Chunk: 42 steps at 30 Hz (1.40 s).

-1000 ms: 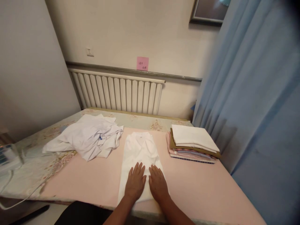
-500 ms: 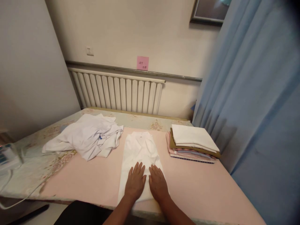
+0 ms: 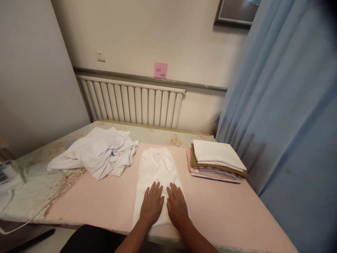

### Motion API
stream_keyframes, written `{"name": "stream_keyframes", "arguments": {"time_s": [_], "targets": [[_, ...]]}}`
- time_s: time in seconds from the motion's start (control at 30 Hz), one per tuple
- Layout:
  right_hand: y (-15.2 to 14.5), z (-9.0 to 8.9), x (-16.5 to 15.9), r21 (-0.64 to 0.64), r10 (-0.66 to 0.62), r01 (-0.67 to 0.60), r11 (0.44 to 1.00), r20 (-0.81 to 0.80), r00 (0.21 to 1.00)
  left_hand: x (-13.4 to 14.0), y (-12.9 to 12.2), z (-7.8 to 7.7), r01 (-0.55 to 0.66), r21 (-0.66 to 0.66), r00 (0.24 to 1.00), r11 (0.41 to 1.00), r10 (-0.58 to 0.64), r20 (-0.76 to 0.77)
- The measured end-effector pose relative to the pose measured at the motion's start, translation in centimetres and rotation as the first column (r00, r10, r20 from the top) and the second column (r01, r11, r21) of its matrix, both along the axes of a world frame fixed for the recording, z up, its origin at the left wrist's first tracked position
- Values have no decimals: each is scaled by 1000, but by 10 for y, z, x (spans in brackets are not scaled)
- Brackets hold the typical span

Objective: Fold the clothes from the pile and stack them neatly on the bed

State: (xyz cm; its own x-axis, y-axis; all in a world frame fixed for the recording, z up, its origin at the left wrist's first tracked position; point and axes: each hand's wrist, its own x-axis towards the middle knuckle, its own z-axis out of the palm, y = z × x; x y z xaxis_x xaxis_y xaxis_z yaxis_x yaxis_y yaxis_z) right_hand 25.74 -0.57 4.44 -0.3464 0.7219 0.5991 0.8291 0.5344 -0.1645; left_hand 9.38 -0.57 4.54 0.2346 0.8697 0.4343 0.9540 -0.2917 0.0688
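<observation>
A white shirt, folded into a long narrow shape, lies on the pink cloth with its collar at the far end. My left hand rests flat on the near left part of the shirt, fingers stretched forward. Beside it, my right hand lies flat on the near right part, its fingers also extended. Neither hand grips the fabric. Both palms hide some of the shirt's lower half.
Left of the shirt is a crumpled white garment. A stack of folded clothes, white on top, sits at the right. A radiator stands behind the table, and a blue curtain hangs along the right. A white cable runs at the left edge.
The right hand's fingers have shifted very slightly on the shirt. Otherwise the hands, shirt and other clothes stay in place.
</observation>
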Motion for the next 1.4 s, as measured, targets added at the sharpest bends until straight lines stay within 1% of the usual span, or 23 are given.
{"name": "stream_keyframes", "arguments": {"time_s": [0.1,0.2,0.3,0.43,0.63,0.93,1.2,1.4], "targets": [[-5,10,0,15,124,-125,992,51,991,0,0,0,5,1,1000,1000,-5,10],[-6,13,-1,5,180,-181,983,67,981,0,0,0,11,-7,1000,1000,-11,18],[-4,9,-2,-22,163,-162,987,61,985,0,0,0,13,-6,1000,1000,-12,29],[-1,2,-2,-37,102,-100,994,51,994,-1,2,-2,13,-10,999,1000,-13,30],[-1,4,-2,-82,51,-47,996,52,997,-10,1,-5,4,-30,1000,1000,-3,31],[-1,3,-4,-92,34,-30,995,45,998,-25,-6,-5,-28,-39,999,999,29,31],[-2,5,-1,-106,44,-41,993,29,999,-26,-7,-5,-31,-46,999,998,32,16],[-1,4,-1,-83,54,-52,995,15,998,-26,-7,-4,-37,-47,999,998,37,15]]}}
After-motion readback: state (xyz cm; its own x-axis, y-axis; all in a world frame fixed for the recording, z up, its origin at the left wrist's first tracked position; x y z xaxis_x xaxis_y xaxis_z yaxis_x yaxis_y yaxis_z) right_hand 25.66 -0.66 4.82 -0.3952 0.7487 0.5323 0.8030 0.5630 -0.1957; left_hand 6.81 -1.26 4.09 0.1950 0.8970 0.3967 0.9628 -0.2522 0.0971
